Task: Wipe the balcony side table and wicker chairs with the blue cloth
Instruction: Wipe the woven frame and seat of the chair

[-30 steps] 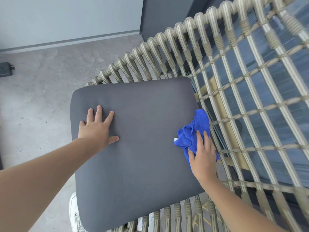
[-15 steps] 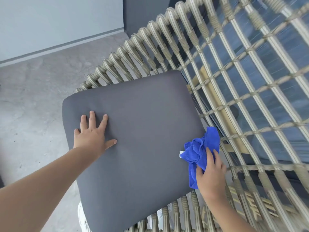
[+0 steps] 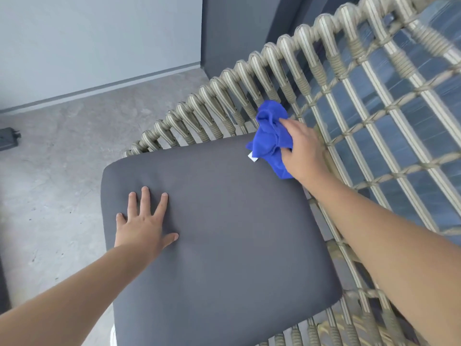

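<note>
A wicker chair (image 3: 279, 71) with a beige woven frame fills the right and centre. Its dark grey seat cushion (image 3: 224, 240) lies flat in front of me. My left hand (image 3: 143, 222) rests flat on the cushion's left part, fingers spread. My right hand (image 3: 303, 148) grips the bunched blue cloth (image 3: 269, 136) and presses it at the cushion's far right corner, where the seat meets the wicker backrest. A small white tag sticks out under the cloth.
Grey concrete floor (image 3: 55, 186) lies to the left, ending at a pale wall (image 3: 87, 41). A dark pillar (image 3: 237, 28) stands behind the chair. A small dark object (image 3: 8, 141) sits on the floor at the far left edge.
My right hand has carried the blue cloth from the cushion's near right edge up along the backrest to the far corner. My left hand stayed flat on the cushion.
</note>
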### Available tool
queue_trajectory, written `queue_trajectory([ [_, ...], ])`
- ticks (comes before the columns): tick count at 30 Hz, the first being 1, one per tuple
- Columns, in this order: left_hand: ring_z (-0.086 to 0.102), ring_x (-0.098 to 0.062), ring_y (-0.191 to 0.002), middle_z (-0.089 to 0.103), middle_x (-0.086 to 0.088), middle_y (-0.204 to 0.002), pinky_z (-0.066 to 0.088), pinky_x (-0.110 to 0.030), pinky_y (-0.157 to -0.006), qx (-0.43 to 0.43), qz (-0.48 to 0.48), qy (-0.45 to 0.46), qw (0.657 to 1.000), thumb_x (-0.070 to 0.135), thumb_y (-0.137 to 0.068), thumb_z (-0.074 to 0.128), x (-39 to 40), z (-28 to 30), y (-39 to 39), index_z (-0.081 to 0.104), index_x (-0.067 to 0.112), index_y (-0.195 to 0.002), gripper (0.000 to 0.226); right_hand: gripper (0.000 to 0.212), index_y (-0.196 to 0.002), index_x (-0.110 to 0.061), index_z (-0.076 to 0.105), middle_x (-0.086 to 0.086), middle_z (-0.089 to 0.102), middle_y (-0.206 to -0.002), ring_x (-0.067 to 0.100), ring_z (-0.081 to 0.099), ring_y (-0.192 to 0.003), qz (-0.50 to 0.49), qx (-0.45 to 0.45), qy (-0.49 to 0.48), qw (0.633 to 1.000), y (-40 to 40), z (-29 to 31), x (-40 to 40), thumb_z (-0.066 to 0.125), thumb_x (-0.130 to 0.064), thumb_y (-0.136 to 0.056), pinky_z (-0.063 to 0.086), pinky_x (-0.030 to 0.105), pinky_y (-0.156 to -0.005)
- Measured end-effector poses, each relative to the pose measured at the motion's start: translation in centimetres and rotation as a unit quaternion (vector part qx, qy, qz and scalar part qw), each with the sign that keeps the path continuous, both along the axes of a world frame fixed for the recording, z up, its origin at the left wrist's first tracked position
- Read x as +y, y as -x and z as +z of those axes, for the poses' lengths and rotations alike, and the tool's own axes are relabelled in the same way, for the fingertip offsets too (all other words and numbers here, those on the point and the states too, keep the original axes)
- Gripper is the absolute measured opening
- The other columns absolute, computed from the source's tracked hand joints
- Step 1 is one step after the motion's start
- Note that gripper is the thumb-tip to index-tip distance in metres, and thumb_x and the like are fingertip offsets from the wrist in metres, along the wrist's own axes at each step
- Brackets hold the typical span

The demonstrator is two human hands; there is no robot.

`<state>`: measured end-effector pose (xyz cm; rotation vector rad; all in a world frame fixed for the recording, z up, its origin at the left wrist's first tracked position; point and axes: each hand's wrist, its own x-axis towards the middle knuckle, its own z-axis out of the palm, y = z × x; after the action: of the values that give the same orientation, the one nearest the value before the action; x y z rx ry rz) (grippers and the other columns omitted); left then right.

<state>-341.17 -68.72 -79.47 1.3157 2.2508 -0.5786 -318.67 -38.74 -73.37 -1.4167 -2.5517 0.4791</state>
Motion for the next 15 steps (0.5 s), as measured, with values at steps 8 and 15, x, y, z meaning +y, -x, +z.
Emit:
queue_trajectory([
  [8,-0.014,-0.039,-0.156,-0.024,-0.012,-0.166,0.025,-0.050,-0.121,0.004,0.001,0.019,1.000,0.077,-0.094,0.041,0.5,0.2,0.2,-0.021,0.032,-0.160,0.101,0.039,-0.079,-0.015,0.062,0.003,0.061,-0.102,0.027,0.060,-0.104,-0.094,0.034,0.151,0.983,5.7,-3.2,0.8,0.054,-0.049,-0.096,0.049,0.048,-0.087],
  [15,-0.014,-0.040,-0.156,-0.024,-0.013,-0.167,0.025,-0.051,-0.122,0.007,-0.003,0.024,1.000,0.077,-0.094,0.040,1.0,0.2,0.2,-0.022,0.031,-0.160,0.102,0.076,-0.159,-0.041,0.019,0.002,0.004,-0.170,0.035,0.003,-0.155,0.006,-0.184,0.130,0.974,5.9,-5.6,0.6,0.044,-0.071,-0.095,0.011,0.060,-0.122],
])
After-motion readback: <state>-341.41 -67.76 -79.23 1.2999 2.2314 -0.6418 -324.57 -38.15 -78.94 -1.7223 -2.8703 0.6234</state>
